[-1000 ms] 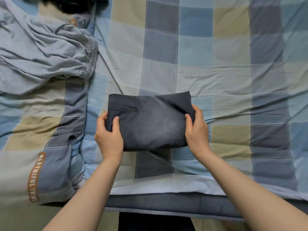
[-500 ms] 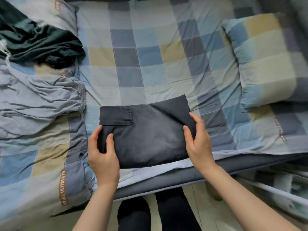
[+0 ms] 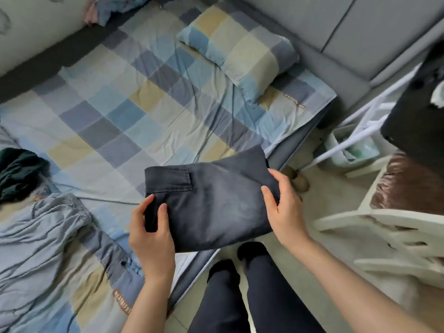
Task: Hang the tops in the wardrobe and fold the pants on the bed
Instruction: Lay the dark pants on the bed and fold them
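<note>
Charcoal denim pants (image 3: 211,203), folded square, gripped by both hands (image 3: 153,234) (image 3: 286,210) over the checked bed (image 3: 125,116); crumpled grey-blue pants (image 3: 43,241) beside them unfolded

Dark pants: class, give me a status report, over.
Both hands, left and right, grip the folded dark pants. Pants held at the bed edge. Nothing in the way.
</note>
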`<state>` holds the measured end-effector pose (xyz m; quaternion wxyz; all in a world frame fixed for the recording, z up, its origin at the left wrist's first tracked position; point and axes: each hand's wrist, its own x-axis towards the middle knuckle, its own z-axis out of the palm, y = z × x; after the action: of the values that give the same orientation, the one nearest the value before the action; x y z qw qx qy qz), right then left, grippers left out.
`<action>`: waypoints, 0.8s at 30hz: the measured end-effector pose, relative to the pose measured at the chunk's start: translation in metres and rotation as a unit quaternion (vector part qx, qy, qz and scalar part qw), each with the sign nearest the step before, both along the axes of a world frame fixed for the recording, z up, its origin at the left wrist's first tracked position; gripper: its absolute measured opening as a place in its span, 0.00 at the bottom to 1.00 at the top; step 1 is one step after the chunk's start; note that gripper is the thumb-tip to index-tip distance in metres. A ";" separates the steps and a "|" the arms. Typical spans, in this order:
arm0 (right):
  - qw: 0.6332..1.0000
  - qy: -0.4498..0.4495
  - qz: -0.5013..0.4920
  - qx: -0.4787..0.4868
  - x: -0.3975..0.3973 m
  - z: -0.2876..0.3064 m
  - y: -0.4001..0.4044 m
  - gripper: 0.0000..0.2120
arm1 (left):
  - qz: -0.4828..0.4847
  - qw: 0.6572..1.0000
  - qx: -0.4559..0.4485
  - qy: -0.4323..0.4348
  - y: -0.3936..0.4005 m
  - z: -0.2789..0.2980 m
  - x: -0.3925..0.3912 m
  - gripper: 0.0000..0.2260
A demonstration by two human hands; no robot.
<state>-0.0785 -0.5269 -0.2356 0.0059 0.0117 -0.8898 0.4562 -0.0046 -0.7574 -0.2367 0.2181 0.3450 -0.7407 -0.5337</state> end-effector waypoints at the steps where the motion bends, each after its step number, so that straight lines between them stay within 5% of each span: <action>1: 1.000 -0.008 -0.021 -0.009 0.013 0.006 0.014 0.18 | -0.021 1.000 0.002 -0.003 0.011 0.005 0.002 0.10; 11: 0.965 -0.022 -0.262 0.024 0.142 0.049 0.174 0.22 | -0.255 0.966 0.027 -0.024 0.164 0.034 0.011 0.14; 24: 0.853 -0.017 -0.519 0.047 0.356 0.082 0.426 0.24 | -0.514 0.855 0.042 -0.046 0.490 0.060 0.106 0.11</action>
<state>0.2776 -0.1010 -0.1538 0.2262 -0.4593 -0.7867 0.3450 0.1015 -0.2679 -0.1762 -0.1366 -0.0521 -0.7987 -0.5837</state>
